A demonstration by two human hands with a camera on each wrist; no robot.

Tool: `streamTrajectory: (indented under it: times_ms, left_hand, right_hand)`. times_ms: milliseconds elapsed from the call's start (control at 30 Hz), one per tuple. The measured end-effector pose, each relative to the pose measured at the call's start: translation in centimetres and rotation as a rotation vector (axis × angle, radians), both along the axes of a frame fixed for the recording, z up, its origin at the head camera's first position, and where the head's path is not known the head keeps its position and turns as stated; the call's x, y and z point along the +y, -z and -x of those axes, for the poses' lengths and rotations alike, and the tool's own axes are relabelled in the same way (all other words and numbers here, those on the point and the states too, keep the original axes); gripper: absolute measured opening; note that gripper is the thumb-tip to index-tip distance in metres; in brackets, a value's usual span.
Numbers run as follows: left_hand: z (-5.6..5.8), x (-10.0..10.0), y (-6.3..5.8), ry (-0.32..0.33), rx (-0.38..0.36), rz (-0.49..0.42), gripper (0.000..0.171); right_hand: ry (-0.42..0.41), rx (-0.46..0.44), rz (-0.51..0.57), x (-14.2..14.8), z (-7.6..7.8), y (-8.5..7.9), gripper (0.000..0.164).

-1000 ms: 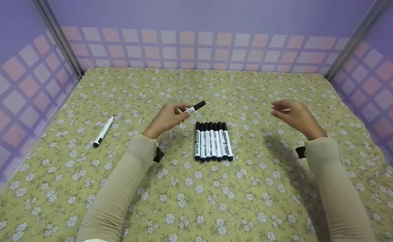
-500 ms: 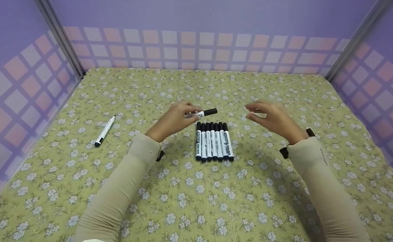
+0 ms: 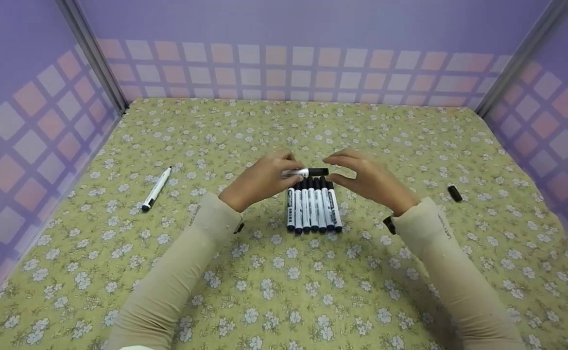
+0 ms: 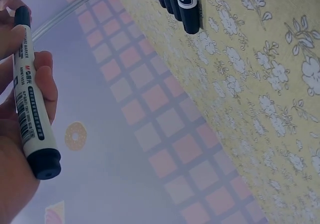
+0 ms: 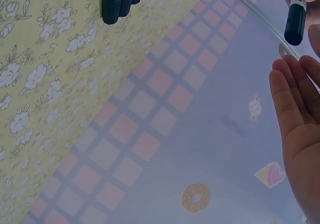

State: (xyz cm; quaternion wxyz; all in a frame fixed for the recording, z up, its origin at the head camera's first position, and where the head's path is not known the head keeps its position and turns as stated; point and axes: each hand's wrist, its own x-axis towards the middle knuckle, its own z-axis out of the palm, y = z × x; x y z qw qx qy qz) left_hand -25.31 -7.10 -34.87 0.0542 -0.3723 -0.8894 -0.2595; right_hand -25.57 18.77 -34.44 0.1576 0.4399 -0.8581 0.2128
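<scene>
My left hand [image 3: 260, 179] pinches a whiteboard marker [image 3: 317, 172] level above the table, its black cap end pointing right. Seen up close in the left wrist view, the marker [image 4: 30, 99] has a white barrel with a barcode and a dark end plug. Facing the cap is my right hand [image 3: 369, 179], thumb and fingers spread apart with nothing held; a small gap seems to separate them from the cap. In the right wrist view the palm [image 5: 305, 139] shows, fingers fairly straight. A row of several capped markers [image 3: 312, 209] lies below the hands, cap ends partly hidden.
An uncapped marker [image 3: 156, 189] lies alone on the left. A loose black cap [image 3: 455, 193] lies on the right. The flowered tablecloth [image 3: 284, 291] runs back to purple checked walls [image 3: 303, 29] on three sides.
My right hand has moved left toward the held marker. My left hand has shifted slightly right, turning the marker from slanted to level. The loose cap on the right has come into view.
</scene>
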Motion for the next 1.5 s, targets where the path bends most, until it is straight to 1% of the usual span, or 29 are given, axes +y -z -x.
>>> streamTrajectory:
  times_ms: [100, 300, 433, 567, 700, 933, 1100, 1200, 1433, 1500]
  left_hand:
    - [-0.2, 0.3, -0.1, 0.019, 0.04, 0.028, 0.028]
    - [-0.4, 0.6, -0.1, 0.041, 0.109, 0.06, 0.028]
    - [-0.5, 0.6, 0.0, 0.057, 0.135, 0.067, 0.027]
    - [-0.5, 0.6, 0.1, 0.079, 0.156, 0.054, 0.024]
    - [-0.6, 0.6, 0.2, 0.087, 0.183, 0.056, 0.022]
    - [-0.6, 0.6, 0.4, 0.098, 0.232, 0.071, 0.021]
    - [-0.5, 0.6, 0.5, 0.114, 0.246, 0.074, 0.023]
    - [-0.5, 0.6, 0.4, 0.123, 0.24, 0.075, 0.024]
    - [-0.4, 0.7, 0.4, 0.142, 0.205, 0.074, 0.025]
    - [-0.4, 0.7, 0.4, 0.143, 0.187, 0.077, 0.026]
  right_hand:
    - [-0.025, -0.016, -0.004, -0.5, -0.1, 0.2, 0.036]
    - [-0.06, 0.004, 0.019, -1.0, -0.1, 0.5, 0.034]
    - [-0.071, -0.011, 0.027, -1.3, -0.1, 0.6, 0.031]
    - [-0.092, -0.03, 0.04, -1.5, -0.1, 0.9, 0.028]
    - [-0.091, -0.013, 0.029, -1.6, -0.2, 1.1, 0.024]
    - [-0.06, 0.015, -0.035, -1.7, -0.4, 1.1, 0.024]
    - [-0.049, 0.023, -0.035, -1.7, -0.6, 1.1, 0.024]
    - [-0.048, 0.024, -0.032, -1.7, -0.6, 1.2, 0.025]
    - [-0.062, 0.067, -0.023, -1.6, -0.6, 1.5, 0.027]
    - [-0.066, 0.064, -0.013, -1.7, -0.6, 1.6, 0.026]
